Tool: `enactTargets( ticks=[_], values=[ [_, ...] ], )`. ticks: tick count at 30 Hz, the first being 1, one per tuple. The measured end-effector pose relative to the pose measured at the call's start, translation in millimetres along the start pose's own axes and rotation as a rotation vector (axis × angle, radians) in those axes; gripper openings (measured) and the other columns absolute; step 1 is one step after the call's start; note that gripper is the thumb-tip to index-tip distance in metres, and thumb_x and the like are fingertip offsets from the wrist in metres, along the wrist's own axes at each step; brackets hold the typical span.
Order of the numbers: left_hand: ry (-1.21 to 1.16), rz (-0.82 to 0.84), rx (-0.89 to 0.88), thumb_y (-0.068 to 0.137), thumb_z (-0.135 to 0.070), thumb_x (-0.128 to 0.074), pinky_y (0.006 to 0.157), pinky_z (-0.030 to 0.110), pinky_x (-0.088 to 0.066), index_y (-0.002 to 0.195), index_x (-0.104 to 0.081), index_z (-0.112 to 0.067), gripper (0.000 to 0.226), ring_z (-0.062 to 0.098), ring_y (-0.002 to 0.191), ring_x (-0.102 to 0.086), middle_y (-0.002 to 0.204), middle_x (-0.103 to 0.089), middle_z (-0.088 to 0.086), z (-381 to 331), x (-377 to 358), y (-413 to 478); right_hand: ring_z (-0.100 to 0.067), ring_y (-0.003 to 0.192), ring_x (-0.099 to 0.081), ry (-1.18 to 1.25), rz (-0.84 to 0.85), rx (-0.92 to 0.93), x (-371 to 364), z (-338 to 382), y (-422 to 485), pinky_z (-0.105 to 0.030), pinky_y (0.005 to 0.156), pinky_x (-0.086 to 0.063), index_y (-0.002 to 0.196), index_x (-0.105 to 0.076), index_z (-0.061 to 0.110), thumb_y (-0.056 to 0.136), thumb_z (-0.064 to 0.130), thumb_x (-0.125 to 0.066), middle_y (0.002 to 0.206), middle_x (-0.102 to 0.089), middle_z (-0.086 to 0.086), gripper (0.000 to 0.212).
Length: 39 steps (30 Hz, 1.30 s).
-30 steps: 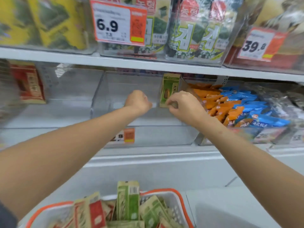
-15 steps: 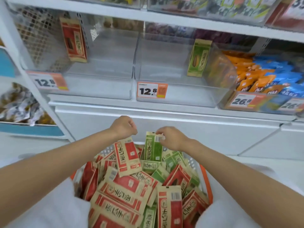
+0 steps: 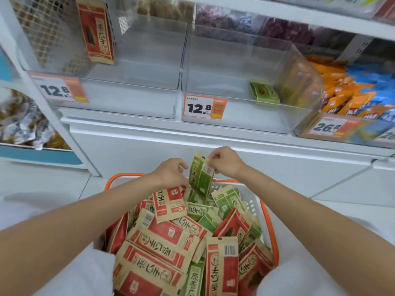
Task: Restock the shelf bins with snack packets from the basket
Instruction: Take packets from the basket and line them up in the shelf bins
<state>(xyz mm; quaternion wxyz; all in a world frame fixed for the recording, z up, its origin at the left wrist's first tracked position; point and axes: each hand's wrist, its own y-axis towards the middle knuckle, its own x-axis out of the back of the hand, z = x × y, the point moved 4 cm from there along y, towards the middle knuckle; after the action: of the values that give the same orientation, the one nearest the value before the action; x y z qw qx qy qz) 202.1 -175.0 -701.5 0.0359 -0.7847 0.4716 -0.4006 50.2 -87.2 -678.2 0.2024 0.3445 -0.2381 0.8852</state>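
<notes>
We face a white shelf (image 3: pixel 149 124) carrying two clear bins side by side. The left bin (image 3: pixel 136 99) has one red packet (image 3: pixel 95 30) standing upright against its left wall. The right bin (image 3: pixel 245 122) has one green packet (image 3: pixel 265 92) lying flat on its floor near the right wall.

Below the shelf, close to us, sits the white basket (image 3: pixel 269 223) with its orange rim, heaped with red and green snack packets (image 3: pixel 162 248) lying at all angles.

Both our hands hover over the basket's far edge. Our right hand (image 3: pixel 226 162) pinches the top corner of a lifted packet (image 3: pixel 201 178), green, which hangs just left of and below the fingers, its lower end touching the heap. Our left hand (image 3: pixel 171 174) is just beside that packet's left edge, fingers curled. A red packet lies right under it, and we cannot tell whether the hand grips it.

An orange price tag (image 3: pixel 204 107) reading 12.8 is fixed to the front of the right bin.
</notes>
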Motion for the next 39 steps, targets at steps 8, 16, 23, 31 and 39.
enactTargets(
  ticks=[8,16,23,31,39],
  values=[
    [-0.057,0.099,-0.153,0.073,-0.035,-0.083,0.105,0.034,-0.042,0.153,-0.014,-0.025,0.107,0.019,0.131,-0.042,0.150,-0.036,0.001,-11,-14,-15,-0.021,0.063,-0.068,1.013,0.049,-0.391,33,5,-26,-0.023,0.055,-0.058,0.093,-0.058,-0.004,0.091,-0.007,-0.053,0.082,-0.067,-0.018,0.007],
    [-0.193,0.014,-0.178,0.084,-0.017,-0.074,0.084,0.048,-0.057,0.098,-0.065,-0.016,0.017,0.022,0.090,-0.068,0.106,-0.070,0.006,-5,15,-5,-0.025,0.064,-0.068,0.387,0.272,-0.485,45,-18,-41,-0.030,0.057,-0.057,0.100,-0.054,0.005,0.099,0.022,-0.046,0.083,-0.064,-0.016,0.019],
    [-0.395,-0.117,-0.129,0.068,-0.025,-0.085,0.081,0.045,-0.059,0.098,-0.065,-0.004,0.041,0.021,0.086,-0.073,0.092,-0.075,0.006,-11,33,-5,-0.020,0.098,-0.068,0.174,0.407,-0.111,42,-7,-46,-0.034,0.088,-0.054,0.108,-0.072,0.008,0.081,-0.015,-0.034,0.103,-0.074,-0.009,0.052],
    [-0.565,-0.199,-0.165,0.073,-0.022,-0.083,0.060,0.020,-0.057,0.100,-0.066,-0.013,0.033,0.012,0.073,-0.073,0.091,-0.074,0.003,-33,31,-12,-0.025,0.101,-0.068,0.372,0.506,-0.055,33,-2,-52,-0.040,0.094,-0.053,0.119,-0.060,0.016,0.093,0.020,-0.063,0.113,-0.070,-0.014,0.026],
    [-0.783,-0.004,-0.175,0.085,-0.019,-0.071,0.074,0.029,-0.060,0.110,-0.066,-0.007,0.028,0.021,0.095,-0.072,0.101,-0.075,0.007,-68,37,-18,-0.024,0.094,-0.068,0.599,0.285,0.033,56,-2,-52,-0.041,0.089,-0.051,0.106,-0.059,0.015,0.092,0.011,-0.062,0.108,-0.071,-0.013,0.015]
  ],
)
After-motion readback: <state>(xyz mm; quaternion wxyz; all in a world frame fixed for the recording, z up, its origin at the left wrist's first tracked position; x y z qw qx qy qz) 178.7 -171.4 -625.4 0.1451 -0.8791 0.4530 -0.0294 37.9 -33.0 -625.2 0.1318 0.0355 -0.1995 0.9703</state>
